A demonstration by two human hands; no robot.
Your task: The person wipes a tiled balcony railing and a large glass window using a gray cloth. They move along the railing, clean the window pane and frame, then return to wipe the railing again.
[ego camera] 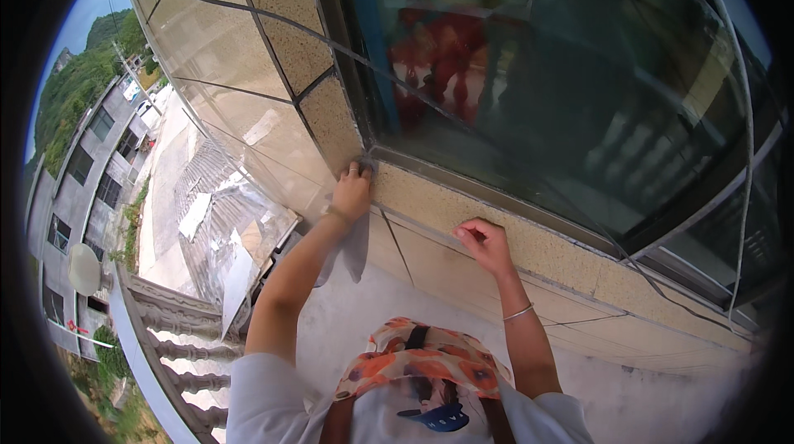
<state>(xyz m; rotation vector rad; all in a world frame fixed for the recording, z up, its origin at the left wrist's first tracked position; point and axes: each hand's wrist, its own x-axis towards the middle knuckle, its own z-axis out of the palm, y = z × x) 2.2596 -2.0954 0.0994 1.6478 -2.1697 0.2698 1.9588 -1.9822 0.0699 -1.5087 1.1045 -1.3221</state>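
Observation:
My left hand (352, 191) presses a grey cloth (355, 248) against the lower left corner of a window frame (370, 147). Most of the cloth hangs down below the hand, beside the tiled wall. A ring and a wristband show on that arm. My right hand (487, 245), fingers loosely curled and nothing visible in them, hovers near the edge of the speckled stone sill (446, 201); whether it touches is hard to tell. Above the sill is the dark window glass (558, 103), with reflections and a red patterned thing behind or mirrored in it.
A black cable (298, 27) crosses in front of the glass; a paler cable (744, 134) hangs at the right. At left, a balustrade (186, 351) edges the balcony floor (372, 301), with a corrugated roof (205, 177) and a grey building (93, 177) beyond.

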